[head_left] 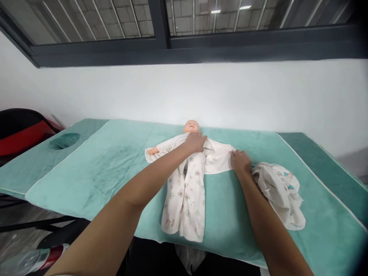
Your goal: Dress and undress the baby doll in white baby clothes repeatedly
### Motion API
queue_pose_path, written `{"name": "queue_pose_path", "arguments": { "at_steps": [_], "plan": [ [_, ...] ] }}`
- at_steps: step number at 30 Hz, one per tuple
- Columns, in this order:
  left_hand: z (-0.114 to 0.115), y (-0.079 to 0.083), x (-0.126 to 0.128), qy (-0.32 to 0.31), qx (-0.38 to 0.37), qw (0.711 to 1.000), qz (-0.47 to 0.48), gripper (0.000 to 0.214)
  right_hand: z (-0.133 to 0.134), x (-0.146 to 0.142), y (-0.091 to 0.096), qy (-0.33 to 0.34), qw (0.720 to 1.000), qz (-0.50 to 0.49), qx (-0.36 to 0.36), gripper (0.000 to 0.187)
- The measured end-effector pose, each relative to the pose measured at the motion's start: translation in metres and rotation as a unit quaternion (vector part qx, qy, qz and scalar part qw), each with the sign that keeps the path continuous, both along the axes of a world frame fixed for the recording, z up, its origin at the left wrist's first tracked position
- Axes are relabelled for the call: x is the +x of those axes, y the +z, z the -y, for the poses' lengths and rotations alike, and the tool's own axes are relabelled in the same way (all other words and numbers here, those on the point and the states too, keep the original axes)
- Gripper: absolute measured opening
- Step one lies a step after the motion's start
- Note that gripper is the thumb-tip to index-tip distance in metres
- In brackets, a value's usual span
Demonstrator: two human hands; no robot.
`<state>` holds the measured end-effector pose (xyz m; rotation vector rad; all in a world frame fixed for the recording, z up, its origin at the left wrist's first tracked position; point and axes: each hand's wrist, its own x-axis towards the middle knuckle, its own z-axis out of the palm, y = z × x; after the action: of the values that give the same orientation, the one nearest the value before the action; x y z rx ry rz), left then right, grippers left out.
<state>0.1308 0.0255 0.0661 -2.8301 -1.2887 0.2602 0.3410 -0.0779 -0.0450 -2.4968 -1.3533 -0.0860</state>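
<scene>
A baby doll (pixel 191 125) lies on its back on the green-covered bed, its head toward the wall. It is in a white printed baby romper (pixel 184 197), whose legs lie flat toward me. One doll hand (pixel 153 151) shows at the sleeve on the left. My left hand (pixel 196 142) is closed on the romper at the doll's chest, just below the chin. Out to the right, my right hand (pixel 240 161) pinches the outer edge of the spread white cloth on that side. The doll's other arm is hidden.
A crumpled white printed cloth (pixel 280 193) lies right of my right forearm. The green bed (pixel 112 172) has a round hole (pixel 64 141) at its left end. A white wall and dark window frame stand behind. A red-and-black chair (pixel 25 132) and a plastic bottle (pixel 34 260) are at left.
</scene>
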Motion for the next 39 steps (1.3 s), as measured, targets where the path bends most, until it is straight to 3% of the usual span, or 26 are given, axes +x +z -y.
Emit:
{"name": "queue_pose_path", "arguments": {
  "at_steps": [4,11,16,23,30,39],
  "plan": [
    [-0.002,0.003,0.001,0.003,-0.004,1.0,-0.024,0.054,-0.002,0.007,0.004,-0.005,1.0,-0.024,-0.017,0.034],
    [0.003,-0.028,0.051,-0.033,0.012,0.999,-0.029,0.035,-0.001,0.01,0.008,-0.009,0.998,-0.061,-0.019,0.039],
    [0.0,-0.036,0.054,-0.058,0.03,0.998,-0.016,0.032,-0.004,0.008,0.008,0.049,0.995,-0.082,-0.002,0.045],
    [-0.001,-0.013,0.03,-0.117,0.048,0.992,-0.007,0.032,-0.004,0.013,0.009,0.022,0.995,-0.099,-0.008,0.029],
    [-0.004,0.015,-0.001,-0.126,0.074,0.989,0.027,0.03,-0.004,0.023,0.007,-0.021,0.99,-0.135,0.024,0.027],
    [0.001,0.025,-0.022,-0.121,0.079,0.989,0.021,0.022,-0.004,0.032,0.003,-0.021,0.982,-0.168,0.084,0.021]
  ]
}}
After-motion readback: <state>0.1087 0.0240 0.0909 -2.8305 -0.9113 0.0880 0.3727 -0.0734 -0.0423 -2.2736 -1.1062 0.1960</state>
